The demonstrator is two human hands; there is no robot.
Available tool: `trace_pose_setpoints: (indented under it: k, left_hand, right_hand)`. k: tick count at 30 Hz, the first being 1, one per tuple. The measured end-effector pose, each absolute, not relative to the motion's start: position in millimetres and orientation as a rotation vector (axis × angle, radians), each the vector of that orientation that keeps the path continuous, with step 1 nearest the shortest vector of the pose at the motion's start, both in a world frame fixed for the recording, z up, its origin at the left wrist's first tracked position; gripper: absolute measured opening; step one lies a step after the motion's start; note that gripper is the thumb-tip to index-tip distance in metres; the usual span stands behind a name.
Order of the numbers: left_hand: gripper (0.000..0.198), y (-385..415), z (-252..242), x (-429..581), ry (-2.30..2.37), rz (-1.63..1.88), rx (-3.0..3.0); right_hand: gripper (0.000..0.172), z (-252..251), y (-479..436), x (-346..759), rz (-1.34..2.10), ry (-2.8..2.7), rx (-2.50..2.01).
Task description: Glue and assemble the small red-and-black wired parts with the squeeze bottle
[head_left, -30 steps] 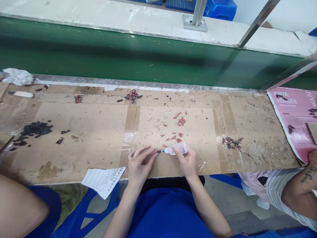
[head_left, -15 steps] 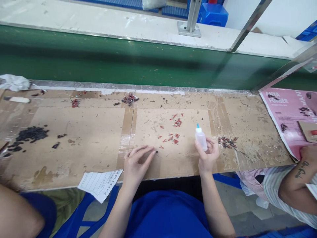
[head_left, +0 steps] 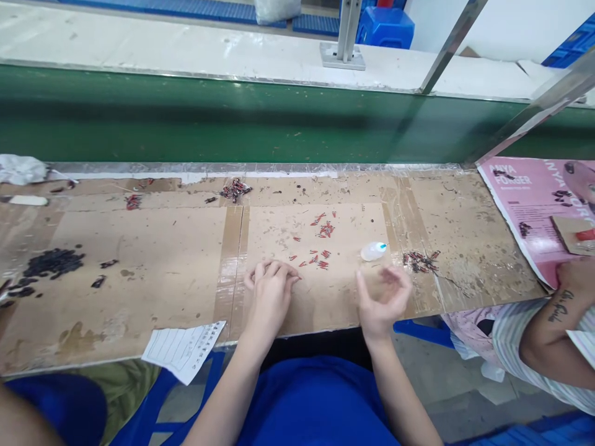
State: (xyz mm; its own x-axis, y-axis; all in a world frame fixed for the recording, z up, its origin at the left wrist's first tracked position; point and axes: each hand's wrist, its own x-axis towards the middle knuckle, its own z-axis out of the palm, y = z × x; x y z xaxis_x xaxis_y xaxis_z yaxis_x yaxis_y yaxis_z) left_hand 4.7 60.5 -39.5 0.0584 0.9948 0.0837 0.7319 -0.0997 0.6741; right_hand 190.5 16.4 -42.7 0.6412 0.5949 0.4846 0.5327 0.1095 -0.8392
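My left hand [head_left: 271, 292] rests low over the cardboard, its fingers bent and closed at the tips around a small red part [head_left: 298, 277]. The black piece seen there before is hidden. My right hand [head_left: 383, 298] is held above the cardboard with thumb and fingers apart, nothing between them, slightly blurred. Just beyond it a small translucent squeeze bottle [head_left: 372, 251] lies on its side, its blue tip pointing right. Several loose red parts [head_left: 322, 259] are scattered between my hands, with a small cluster of red parts [head_left: 326, 230] farther back.
A heap of black pieces [head_left: 54, 263] lies at the left. Dark-and-red parts sit in a pile [head_left: 236, 190] at the back and another pile [head_left: 421, 261] at the right. A paper sheet [head_left: 183, 352] overhangs the front edge. A co-worker's arm [head_left: 558, 310] rests at the right.
My right hand has let go of the bottle, which went from upright in the hand to lying on the cardboard. My left fingers have moved onto a red part. The view has shifted slightly.
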Motion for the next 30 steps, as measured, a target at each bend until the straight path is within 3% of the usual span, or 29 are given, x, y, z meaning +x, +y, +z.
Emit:
trace_pose_setpoints:
  k: [3,6,10,15,20,30]
  left_hand:
    - [0.01,55,-33,8,1.639,0.914,1.802]
    - [0.012,44,-27,16,1.478,1.146,1.635]
    - [0.014,35,-23,16,1.365,1.241,1.492]
    - [0.018,39,-37,-18,1.406,1.096,1.824]
    - [0.019,41,-65,-39,1.556,0.953,2.198]
    - [0.013,39,-52,-27,1.346,1.082,1.968]
  right_hand:
    - [0.024,-39,2,160,0.491,-1.019,-1.498]
    - [0.027,-34,5,136,0.985,-0.795,-1.401]
    - [0.027,-28,19,125,1.261,-0.599,-1.273]
    - [0.031,-33,28,135,1.346,-0.57,-1.282]
    - [0.028,-45,28,141,1.286,-0.886,-1.384]
    - [0.021,-37,24,137,1.276,-1.023,-1.512]
